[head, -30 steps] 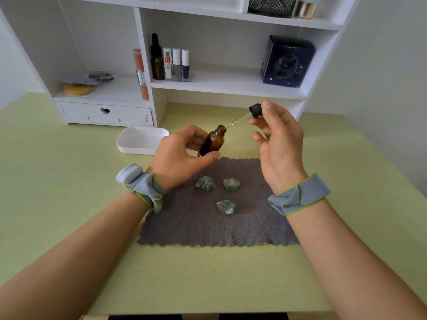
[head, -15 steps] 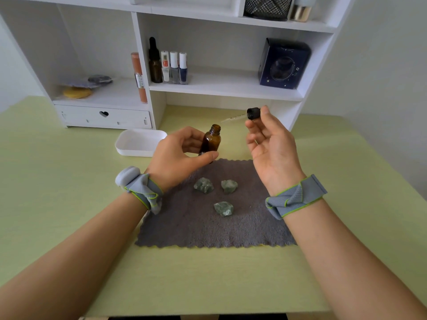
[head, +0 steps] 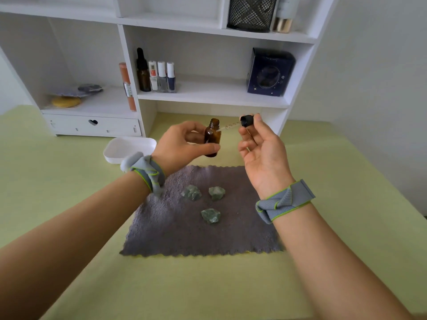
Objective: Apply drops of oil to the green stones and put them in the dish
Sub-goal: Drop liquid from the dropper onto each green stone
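Note:
Three green stones lie on a grey cloth [head: 184, 232]: one at the left [head: 191, 192], one at the right [head: 216, 193], one nearer me [head: 210, 215]. My left hand [head: 182, 146] holds an open amber oil bottle [head: 212, 137] upright above the cloth's far edge. My right hand [head: 261, 153] pinches the black dropper cap [head: 246, 120]; its glass pipette points left, with the tip beside the bottle's neck. The white dish [head: 120, 148] sits on the table left of my left hand.
A white shelf unit [head: 208, 98] stands behind, carrying a dark dropper bottle [head: 142, 71], three nail polish bottles, an orange tube, a dark blue box [head: 270, 72] and a black mesh holder. The green table [head: 346, 181] stretches all around the cloth.
The dropper came out of the bottle and swung up and right; the bottle went from tilted to upright. Now the pipette tip sits level beside the bottle's neck.

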Available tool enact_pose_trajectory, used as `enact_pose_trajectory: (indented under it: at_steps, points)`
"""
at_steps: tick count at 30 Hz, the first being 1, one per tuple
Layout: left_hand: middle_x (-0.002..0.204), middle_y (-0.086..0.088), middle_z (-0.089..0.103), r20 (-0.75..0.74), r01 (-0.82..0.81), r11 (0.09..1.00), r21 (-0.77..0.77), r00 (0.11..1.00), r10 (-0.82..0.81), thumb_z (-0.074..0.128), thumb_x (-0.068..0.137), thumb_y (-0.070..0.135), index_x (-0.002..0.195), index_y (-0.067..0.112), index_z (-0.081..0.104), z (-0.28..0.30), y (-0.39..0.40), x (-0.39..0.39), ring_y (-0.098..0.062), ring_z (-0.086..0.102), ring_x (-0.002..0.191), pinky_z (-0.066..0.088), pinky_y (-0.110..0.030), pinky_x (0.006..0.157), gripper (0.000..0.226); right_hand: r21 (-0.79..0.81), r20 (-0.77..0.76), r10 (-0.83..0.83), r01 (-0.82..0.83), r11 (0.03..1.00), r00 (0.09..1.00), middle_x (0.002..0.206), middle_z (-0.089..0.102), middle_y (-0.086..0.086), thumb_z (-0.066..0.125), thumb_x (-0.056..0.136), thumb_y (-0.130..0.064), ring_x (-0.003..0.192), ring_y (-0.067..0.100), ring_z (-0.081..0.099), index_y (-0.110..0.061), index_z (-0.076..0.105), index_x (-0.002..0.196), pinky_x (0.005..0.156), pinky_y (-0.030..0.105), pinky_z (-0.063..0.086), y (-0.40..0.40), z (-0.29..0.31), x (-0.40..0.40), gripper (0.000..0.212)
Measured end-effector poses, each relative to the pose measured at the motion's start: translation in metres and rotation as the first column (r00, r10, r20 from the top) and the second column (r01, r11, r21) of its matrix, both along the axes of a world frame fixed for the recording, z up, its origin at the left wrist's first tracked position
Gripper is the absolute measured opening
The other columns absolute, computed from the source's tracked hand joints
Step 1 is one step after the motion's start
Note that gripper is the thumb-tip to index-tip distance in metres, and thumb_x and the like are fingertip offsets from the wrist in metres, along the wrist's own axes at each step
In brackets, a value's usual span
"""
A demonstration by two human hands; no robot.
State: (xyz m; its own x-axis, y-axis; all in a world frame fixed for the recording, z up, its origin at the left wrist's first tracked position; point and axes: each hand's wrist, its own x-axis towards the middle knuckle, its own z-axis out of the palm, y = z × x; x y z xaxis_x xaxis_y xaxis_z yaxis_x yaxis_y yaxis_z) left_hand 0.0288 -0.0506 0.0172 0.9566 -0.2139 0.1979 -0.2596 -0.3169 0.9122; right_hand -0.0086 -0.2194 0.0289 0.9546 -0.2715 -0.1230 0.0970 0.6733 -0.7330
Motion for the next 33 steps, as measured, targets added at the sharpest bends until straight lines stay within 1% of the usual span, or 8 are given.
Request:
enact_pose_trajectory:
  at_steps: [3,8,11,14,19,25,27,33]
  points:
    - [0.076,0.016,0.075,-0.005,0.041,0.999,0.006,0.999,-0.041,0.086,0.066,0.022,0.088,0.024,0.069,0.008,-0.014,0.017,0.003,0.069,0.074,0.048,-0.005,0.067,0.028,0.006,0.001,-0.021,0.021,1.000,1.000,0.086,0.071,0.001,0.066,0.098,-0.022,0.066,0.007,0.068,-0.009,0.066,0.108,0.046,0.017,0.044,-0.007,0.001,0.002,0.016]
    - [0.089,0.004,0.073,-0.021,0.037,0.994,0.100,0.999,-0.035,0.086,0.066,0.023,0.100,0.017,0.072,0.009,-0.038,0.043,-0.011,0.068,0.084,0.053,-0.025,0.086,0.037,0.031,-0.007,-0.079,0.079,0.996,0.997,0.089,0.068,0.003,0.067,0.097,-0.021,0.066,0.007,0.067,-0.010,0.064,0.110,0.045,0.017,0.044,-0.019,0.001,0.005,0.017]
    - [0.082,0.007,0.069,-0.042,0.021,0.990,0.141,0.999,-0.015,0.087,0.066,0.023,0.093,0.022,0.068,0.005,-0.048,0.053,-0.010,0.064,0.079,0.051,-0.024,0.084,0.033,0.040,-0.021,-0.096,0.097,0.994,0.995,0.089,0.067,0.003,0.068,0.097,-0.021,0.065,0.007,0.066,-0.010,0.065,0.111,0.044,0.017,0.044,-0.023,-0.001,0.006,0.018]
    - [0.086,0.002,0.069,-0.047,0.010,0.985,0.172,0.999,-0.002,0.087,0.065,0.023,0.088,0.026,0.065,0.001,-0.051,0.060,-0.013,0.063,0.080,0.050,-0.022,0.080,0.032,0.051,-0.034,-0.095,0.097,0.994,0.995,0.091,0.066,0.004,0.068,0.097,-0.021,0.066,0.008,0.066,-0.010,0.065,0.113,0.044,0.018,0.044,-0.022,-0.003,0.007,0.020]
    - [0.093,-0.006,0.074,-0.055,-0.002,0.975,0.222,0.998,0.014,0.087,0.065,0.023,0.094,0.019,0.070,-0.004,-0.056,0.064,-0.018,0.066,0.083,0.053,-0.028,0.080,0.034,0.049,-0.036,-0.085,0.087,0.995,0.996,0.090,0.067,0.003,0.068,0.097,-0.021,0.066,0.007,0.067,-0.011,0.066,0.109,0.045,0.018,0.045,-0.023,-0.005,0.010,0.016]
    - [0.088,-0.005,0.072,-0.048,-0.005,0.968,0.252,0.999,0.017,0.086,0.066,0.022,0.091,0.018,0.069,-0.007,-0.057,0.064,-0.013,0.062,0.074,0.044,-0.015,0.062,0.031,0.048,-0.036,-0.082,0.084,0.995,0.996,0.087,0.066,0.002,0.068,0.097,-0.021,0.065,0.007,0.067,-0.011,0.065,0.108,0.044,0.017,0.045,-0.022,-0.005,0.010,0.015]
    - [0.092,-0.006,0.073,-0.049,-0.006,0.967,0.257,0.999,0.019,0.086,0.066,0.022,0.095,0.016,0.070,-0.008,-0.055,0.064,-0.015,0.064,0.077,0.046,-0.017,0.065,0.033,0.045,-0.039,-0.082,0.083,0.995,0.996,0.086,0.067,0.002,0.068,0.096,-0.021,0.064,0.007,0.067,-0.011,0.066,0.107,0.044,0.017,0.045,-0.022,-0.005,0.010,0.014]
    - [0.097,-0.005,0.074,-0.064,0.017,0.965,0.263,0.998,0.000,0.085,0.067,0.020,0.101,0.016,0.070,-0.007,-0.050,0.061,-0.021,0.069,0.093,0.054,-0.033,0.090,0.037,0.040,-0.041,-0.083,0.085,0.996,0.996,0.084,0.069,0.001,0.068,0.097,-0.020,0.063,0.007,0.068,-0.011,0.067,0.107,0.045,0.017,0.046,-0.022,-0.006,0.010,0.014]
